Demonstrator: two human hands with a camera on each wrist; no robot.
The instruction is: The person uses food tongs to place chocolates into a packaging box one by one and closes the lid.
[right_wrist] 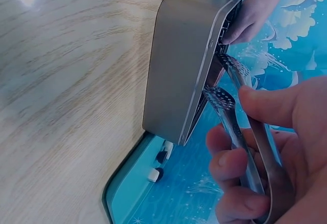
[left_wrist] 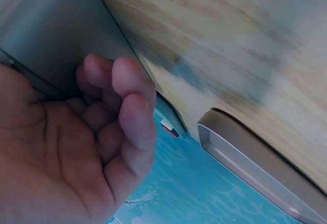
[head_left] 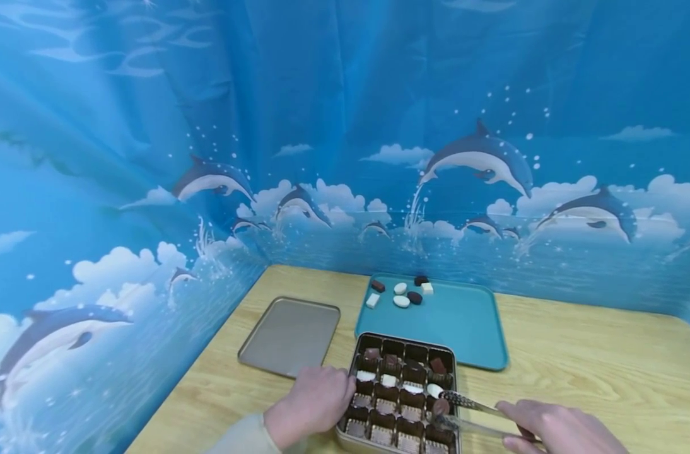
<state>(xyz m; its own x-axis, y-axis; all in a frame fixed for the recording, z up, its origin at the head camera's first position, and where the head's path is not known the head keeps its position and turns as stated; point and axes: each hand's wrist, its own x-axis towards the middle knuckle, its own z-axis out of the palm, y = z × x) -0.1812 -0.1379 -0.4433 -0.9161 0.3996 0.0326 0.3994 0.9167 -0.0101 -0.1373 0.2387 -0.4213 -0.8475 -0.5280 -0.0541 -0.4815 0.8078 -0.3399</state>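
A metal tin (head_left: pixel 400 394) with a dark divided insert stands at the table's front. Brown chocolates (head_left: pixel 371 354) sit in its far row, white ones (head_left: pixel 388 380) in the row before it. My left hand (head_left: pixel 313 397) holds the tin's left side, thumb at the rim; in the left wrist view its fingers (left_wrist: pixel 137 121) curl beside the tin's wall. My right hand (head_left: pixel 555 425) grips metal tongs (right_wrist: pixel 255 132) with perforated tips. Between the tips is a brown chocolate (head_left: pixel 441 407), in the right column near a white egg-shaped piece (head_left: pixel 434 389). Whether the tips press it, I cannot tell.
Behind the tin lies a teal tray (head_left: pixel 464 321) with several dark and white pieces (head_left: pixel 402 301) at its far left. A flat metal lid (head_left: pixel 291 334) lies left of the tin on the wooden table (head_left: pixel 578 353). A blue dolphin-print curtain (head_left: pixel 345 126) stands behind.
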